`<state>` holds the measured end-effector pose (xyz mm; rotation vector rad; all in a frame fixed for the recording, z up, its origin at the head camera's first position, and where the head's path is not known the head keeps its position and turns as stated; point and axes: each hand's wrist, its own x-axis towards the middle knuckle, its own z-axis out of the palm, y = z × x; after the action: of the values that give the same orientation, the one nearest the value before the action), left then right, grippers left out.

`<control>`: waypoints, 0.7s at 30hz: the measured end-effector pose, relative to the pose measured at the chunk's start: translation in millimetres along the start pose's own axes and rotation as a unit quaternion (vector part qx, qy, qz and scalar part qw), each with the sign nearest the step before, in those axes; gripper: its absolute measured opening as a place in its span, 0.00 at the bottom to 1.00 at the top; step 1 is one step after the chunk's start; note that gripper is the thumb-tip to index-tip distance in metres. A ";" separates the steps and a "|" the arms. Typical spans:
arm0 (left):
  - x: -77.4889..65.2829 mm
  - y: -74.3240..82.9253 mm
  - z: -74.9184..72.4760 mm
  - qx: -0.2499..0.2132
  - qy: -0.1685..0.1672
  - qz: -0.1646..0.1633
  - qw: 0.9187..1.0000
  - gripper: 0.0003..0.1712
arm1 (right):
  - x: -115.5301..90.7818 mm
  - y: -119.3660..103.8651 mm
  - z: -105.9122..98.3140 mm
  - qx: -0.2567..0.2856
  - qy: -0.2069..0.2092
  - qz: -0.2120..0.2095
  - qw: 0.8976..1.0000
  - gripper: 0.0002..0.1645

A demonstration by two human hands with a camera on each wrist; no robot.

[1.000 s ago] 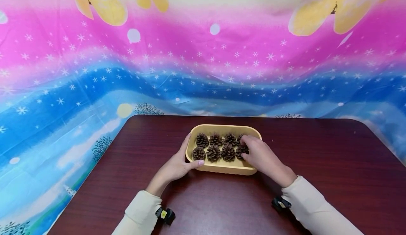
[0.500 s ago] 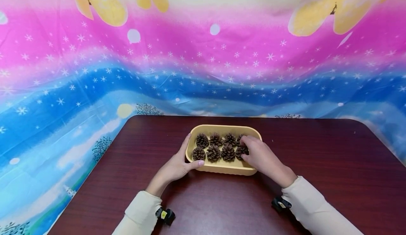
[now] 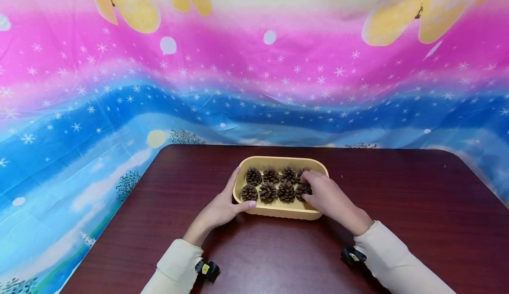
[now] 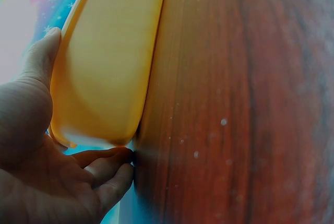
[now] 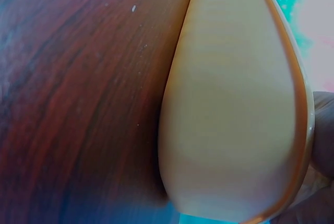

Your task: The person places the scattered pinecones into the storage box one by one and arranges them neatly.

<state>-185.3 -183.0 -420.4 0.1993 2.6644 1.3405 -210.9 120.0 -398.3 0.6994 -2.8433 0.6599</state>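
A yellow plastic box (image 3: 284,213) with rounded ends stands on the table, holding pine cones (image 3: 268,192) in two rows. My left hand (image 3: 220,209) grips the box's left end, its thumb at the front rim and its fingers around the end wall. In the left wrist view the fingers (image 4: 107,174) bend beneath that end, close to the tabletop. Reaching over the right end, my right hand (image 3: 332,197) has thumb and fingers around the front right pine cone (image 3: 303,190). That hand partly hides the pine cone behind it.
The dark red wooden table (image 3: 417,197) extends on both sides of the box and in front of it. A printed pink and blue cloth (image 3: 254,77) hangs behind and to the left. Both wrists wear small black cameras (image 3: 207,269).
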 end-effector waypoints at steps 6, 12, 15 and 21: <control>-0.5 -0.5 0.3 -0.004 -0.002 0.004 1.000 0.66 | -1.1 0.5 -1.4 0.007 -0.006 -0.002 1.000 0.19; -0.7 -0.9 0.1 -0.019 -0.005 0.015 1.000 0.66 | -2.1 -0.1 -2.9 0.009 -0.001 -0.012 1.000 0.21; -0.3 -1.0 0.0 -0.024 -0.007 0.017 1.000 0.66 | -1.9 0.3 -2.8 0.009 -0.004 -0.013 1.000 0.21; 0.1 -0.5 -0.1 -0.028 -0.009 0.016 0.999 0.67 | -2.9 0.7 -3.2 0.010 -0.005 -0.014 1.000 0.21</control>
<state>-185.4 -183.3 -420.7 0.2478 2.6153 1.4141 -208.6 123.2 -396.4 0.7452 -2.8339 0.6850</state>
